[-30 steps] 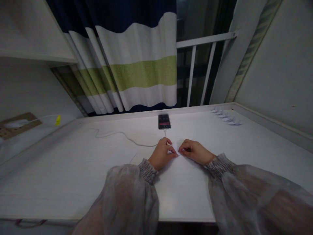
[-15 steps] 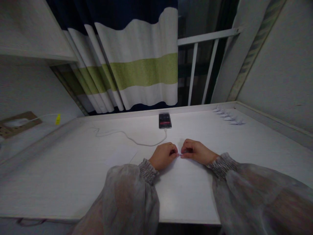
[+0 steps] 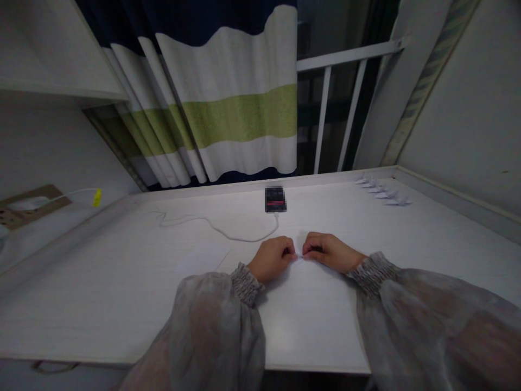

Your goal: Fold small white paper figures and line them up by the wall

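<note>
My left hand [image 3: 272, 258] and my right hand [image 3: 329, 251] rest close together on the white desk [image 3: 122, 282], fingers curled and pinched. Between their fingertips sits a small white piece of folded paper [image 3: 298, 254], mostly hidden by the fingers; both hands pinch it. A sheet of white paper [image 3: 201, 259] lies flat on the desk to the left of my left hand. Sheer grey sleeves cover both forearms.
A phone [image 3: 275, 199] lies beyond my hands, with a white cable [image 3: 211, 228] running left to a wall socket plate [image 3: 28, 205]. Several small folded paper pieces [image 3: 385, 193] are lined up at the far right corner. A striped curtain [image 3: 228, 108] and a white railing [image 3: 345, 92] stand behind the desk.
My left fingers have curled in from over the paper to a pinch beside my right hand. The view has shifted slightly.
</note>
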Demonstrator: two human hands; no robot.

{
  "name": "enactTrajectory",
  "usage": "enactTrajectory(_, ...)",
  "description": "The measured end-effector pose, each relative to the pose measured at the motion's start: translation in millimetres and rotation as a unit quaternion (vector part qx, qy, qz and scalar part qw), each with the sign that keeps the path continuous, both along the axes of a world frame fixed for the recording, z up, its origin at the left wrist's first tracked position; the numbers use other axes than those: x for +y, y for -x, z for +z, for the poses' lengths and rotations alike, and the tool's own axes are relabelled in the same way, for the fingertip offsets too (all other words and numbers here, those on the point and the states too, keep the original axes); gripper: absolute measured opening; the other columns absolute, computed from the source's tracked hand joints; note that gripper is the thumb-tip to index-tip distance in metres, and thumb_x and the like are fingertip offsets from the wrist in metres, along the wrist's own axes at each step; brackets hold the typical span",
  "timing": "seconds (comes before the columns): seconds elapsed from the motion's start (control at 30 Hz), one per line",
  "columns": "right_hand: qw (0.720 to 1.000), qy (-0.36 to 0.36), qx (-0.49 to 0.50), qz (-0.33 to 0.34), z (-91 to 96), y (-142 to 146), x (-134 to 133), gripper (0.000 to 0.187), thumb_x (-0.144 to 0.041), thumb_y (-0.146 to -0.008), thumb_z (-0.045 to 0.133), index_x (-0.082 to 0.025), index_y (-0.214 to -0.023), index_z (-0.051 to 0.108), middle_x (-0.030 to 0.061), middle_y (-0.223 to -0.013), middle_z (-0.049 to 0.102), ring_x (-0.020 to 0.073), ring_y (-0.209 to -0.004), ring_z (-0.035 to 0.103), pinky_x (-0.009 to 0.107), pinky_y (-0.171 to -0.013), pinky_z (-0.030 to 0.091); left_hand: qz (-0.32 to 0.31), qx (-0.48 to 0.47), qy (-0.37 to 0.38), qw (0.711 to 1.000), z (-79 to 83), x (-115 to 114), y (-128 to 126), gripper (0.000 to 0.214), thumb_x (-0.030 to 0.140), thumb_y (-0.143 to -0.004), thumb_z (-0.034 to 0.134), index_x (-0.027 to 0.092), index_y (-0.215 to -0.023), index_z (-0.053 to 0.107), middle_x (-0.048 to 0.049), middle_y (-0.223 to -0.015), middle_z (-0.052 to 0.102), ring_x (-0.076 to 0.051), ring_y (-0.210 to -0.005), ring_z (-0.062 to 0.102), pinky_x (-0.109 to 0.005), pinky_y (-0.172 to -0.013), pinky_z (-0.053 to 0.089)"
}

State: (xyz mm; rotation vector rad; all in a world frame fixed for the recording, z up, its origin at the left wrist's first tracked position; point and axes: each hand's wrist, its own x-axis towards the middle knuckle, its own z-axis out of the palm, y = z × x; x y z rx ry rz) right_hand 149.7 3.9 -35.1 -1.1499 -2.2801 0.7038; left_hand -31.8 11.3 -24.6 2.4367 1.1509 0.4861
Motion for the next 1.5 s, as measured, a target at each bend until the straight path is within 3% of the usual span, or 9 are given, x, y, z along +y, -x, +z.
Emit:
enactTrajectory(0.17, 0.999, 0.025, 0.01, -0.018, 0.3, 1, -1, 0.009, -0.02, -0.071, 0.053, -0.013, -0.068, 0.058, 0.0011, -0.069, 0.048, 0.0116, -0.061, 0.047, 0.024, -0.058, 0.039, -0.013, -0.019, 0.004, 1.0, -3.9, 1, 0, 0.004, 0.018, -0.069, 0.052, 0.016, -0.068, 0.056, 0.0008, -0.07, 0.056, -0.01, -0.064, 0.048, -0.021, -0.06, 0.036)
enactTrajectory(0.37, 0.999, 0.032, 0.008, -0.026, 1.4, 2, -1, 0.008, -0.018, -0.07, 0.052, -0.013, -0.068, 0.057, 0.0022, -0.07, 0.05, 0.0129, -0.066, 0.049, 0.025, -0.063, 0.04, -0.001, -0.01, 0.007, 1.0, -2.8, 0, -1, 0.004, 0.018, -0.068, 0.052, 0.016, -0.067, 0.055, 0.0007, -0.068, 0.054, -0.01, -0.062, 0.047, -0.022, -0.059, 0.035)
enactTrajectory(0.77, 0.989, -0.077, -0.129, -0.01, 1.4, 7, -5, 0.013, -0.013, -0.079, 0.04, -0.013, -0.074, 0.052, 0.0073, -0.077, 0.052, 0.0156, -0.07, 0.048, 0.028, -0.067, 0.04, 0.018, -0.028, 0.017, 0.999, -2.5, 0, -1, 0.014, 0.029, -0.072, 0.05, 0.016, -0.07, 0.055, 0.0018, -0.064, 0.052, -0.01, -0.059, 0.045, -0.022, -0.055, 0.034)
enactTrajectory(1.2, 0.976, -0.093, -0.197, -0.017, 6.8, 6, -11, 0.013, -0.011, -0.078, 0.038, -0.014, -0.076, 0.05, 0.0086, -0.08, 0.053, 0.0163, -0.07, 0.049, 0.028, -0.067, 0.04, 0.056, 0.001, 0.023, 0.998, 0.3, -1, -2, 0.011, 0.025, -0.072, 0.05, 0.016, -0.068, 0.056, 0.0013, -0.067, 0.053, -0.011, -0.062, 0.046, -0.023, -0.06, 0.035)
enactTrajectory(1.5, 0.979, -0.081, -0.189, -0.01, 7.8, 3, -10, 0.011, -0.014, -0.079, 0.039, -0.014, -0.076, 0.05, 0.0087, -0.078, 0.053, 0.0158, -0.068, 0.049, 0.027, -0.064, 0.039, 0.059, 0.006, 0.002, 0.998, -6.6, 2, -1, 0.012, 0.027, -0.073, 0.05, 0.016, -0.069, 0.055, 0.0006, -0.068, 0.053, -0.011, -0.063, 0.047, -0.024, -0.061, 0.036)
